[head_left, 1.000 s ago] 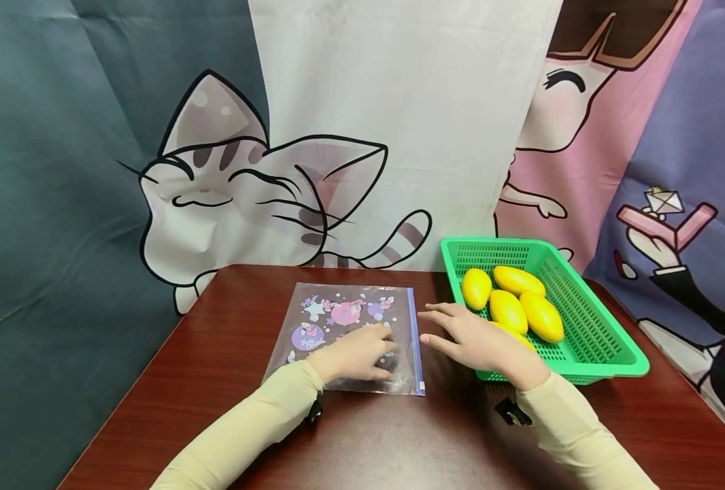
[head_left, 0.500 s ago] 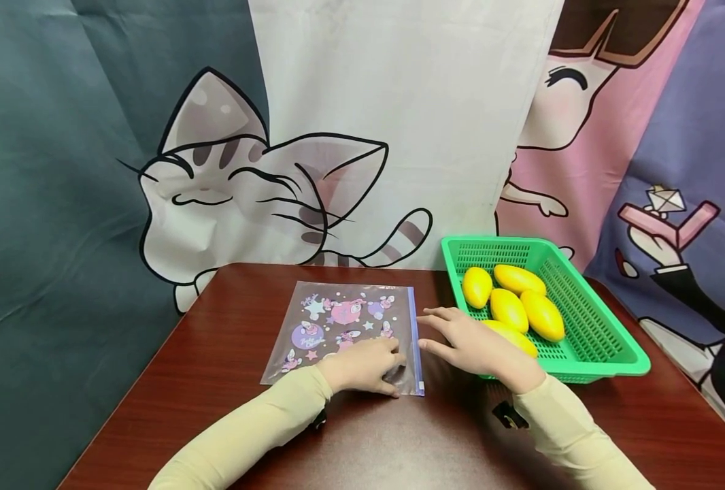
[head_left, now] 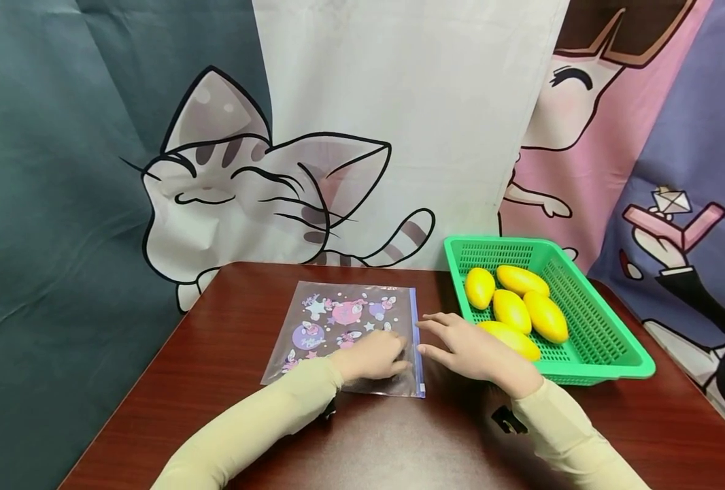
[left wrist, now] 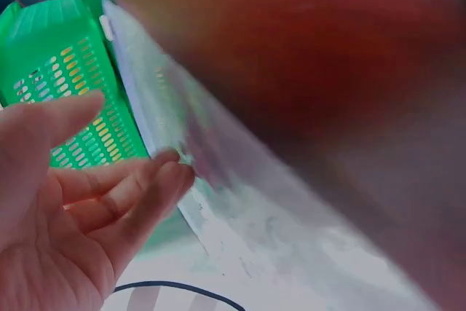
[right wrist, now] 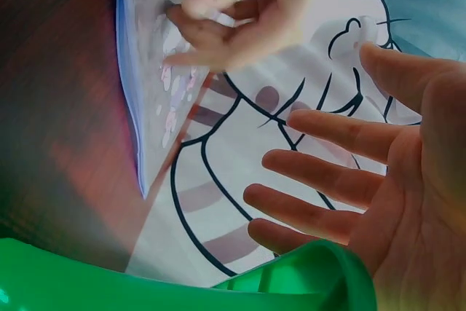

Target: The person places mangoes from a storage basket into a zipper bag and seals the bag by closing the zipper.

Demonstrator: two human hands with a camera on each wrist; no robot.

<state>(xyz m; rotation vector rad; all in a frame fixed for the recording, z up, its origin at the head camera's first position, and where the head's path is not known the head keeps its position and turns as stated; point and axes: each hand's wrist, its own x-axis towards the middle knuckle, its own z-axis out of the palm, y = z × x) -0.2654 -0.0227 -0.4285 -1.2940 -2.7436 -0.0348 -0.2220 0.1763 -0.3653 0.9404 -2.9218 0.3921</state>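
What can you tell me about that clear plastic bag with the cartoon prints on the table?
The clear plastic zip bag lies flat on the dark red-brown table, printed with pink and purple cartoon figures and stars. A blue zipper strip with a white slider runs along its right edge. The left hand rests on its near right corner; the right hand hovers beside the zipper.

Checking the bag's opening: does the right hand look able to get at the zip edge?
Probably yes. The right hand lies open beside the zip edge, nothing between; the left hand rests on the bag.

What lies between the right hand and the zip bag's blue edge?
Only a thin strip of bare table separates the right hand from the zip bag, seen in the head view.
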